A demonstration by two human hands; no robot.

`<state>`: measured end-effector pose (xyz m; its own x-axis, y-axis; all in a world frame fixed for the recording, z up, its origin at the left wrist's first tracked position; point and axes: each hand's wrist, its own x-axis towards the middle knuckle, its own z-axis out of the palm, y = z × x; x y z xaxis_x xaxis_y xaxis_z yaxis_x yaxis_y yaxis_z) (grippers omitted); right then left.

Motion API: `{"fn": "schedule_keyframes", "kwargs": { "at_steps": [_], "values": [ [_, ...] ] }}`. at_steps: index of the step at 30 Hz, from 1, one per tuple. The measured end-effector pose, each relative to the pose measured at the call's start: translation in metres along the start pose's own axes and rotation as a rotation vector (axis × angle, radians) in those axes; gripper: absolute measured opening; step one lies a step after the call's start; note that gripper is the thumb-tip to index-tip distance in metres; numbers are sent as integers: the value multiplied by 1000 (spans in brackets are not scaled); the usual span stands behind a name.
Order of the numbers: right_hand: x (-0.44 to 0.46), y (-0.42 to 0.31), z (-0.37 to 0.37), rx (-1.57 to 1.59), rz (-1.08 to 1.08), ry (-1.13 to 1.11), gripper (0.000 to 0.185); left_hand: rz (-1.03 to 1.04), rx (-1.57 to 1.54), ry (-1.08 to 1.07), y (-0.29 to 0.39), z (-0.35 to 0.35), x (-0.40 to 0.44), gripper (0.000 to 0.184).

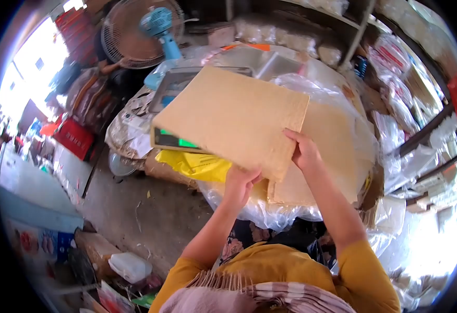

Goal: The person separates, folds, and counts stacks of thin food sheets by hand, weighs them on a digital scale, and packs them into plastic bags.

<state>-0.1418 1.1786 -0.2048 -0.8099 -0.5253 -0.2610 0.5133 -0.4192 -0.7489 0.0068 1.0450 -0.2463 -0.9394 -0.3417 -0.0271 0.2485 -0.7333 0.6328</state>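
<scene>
A stack of tan sheets [233, 117] is held at its near edges by both hands, tilted over a scale with a green display [179, 141]. My left hand [242, 182] grips the near edge, thumb on top. On the right corner, my right hand [302, 151] is closed with its thumb on the upper face. More tan sheets [333, 146] lie on the table to the right, partly under clear plastic. Yellow plastic [194, 165] lies below the scale. Whether the held stack touches the scale cannot be told.
A blue fan [160, 28] stands behind the table. Another person's arm [111, 66] shows beside it. Shelves with plastic-wrapped goods [395, 104] line the right side. A red box [73, 138] is at the left, and a white jug [130, 267] sits on the floor.
</scene>
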Motion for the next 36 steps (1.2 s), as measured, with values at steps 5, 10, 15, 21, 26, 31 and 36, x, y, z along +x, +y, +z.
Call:
{"fn": "schedule_keyframes", "kwargs": {
  "at_steps": [5, 10, 15, 21, 26, 31, 36],
  "values": [
    [-84, -72, -83, -233, -129, 106, 37, -61, -376, -91, 27, -18, 0, 45],
    [-115, -123, -165, -448, -101, 160, 39, -104, 44, 195, -36, -14, 7, 33],
    [-94, -139, -222, -1152, -12, 274, 50, -98, 221, 127, -58, 28, -16, 35],
    [-113, -81, -85, -1743, -524, 22, 86, -94, 333, -46, -46, 54, -25, 43],
    [-107, -34, -38, -1699, -557, -368, 92, -31, 436, -210, -44, 63, -21, 50],
    [-94, -49, -43, -1644, -304, -421, 86, -123, 550, -211, -41, 71, -12, 50],
    [-77, -58, -55, -1618, -172, -468, 91, -82, 744, -158, -43, 78, -5, 38]
  ]
}}
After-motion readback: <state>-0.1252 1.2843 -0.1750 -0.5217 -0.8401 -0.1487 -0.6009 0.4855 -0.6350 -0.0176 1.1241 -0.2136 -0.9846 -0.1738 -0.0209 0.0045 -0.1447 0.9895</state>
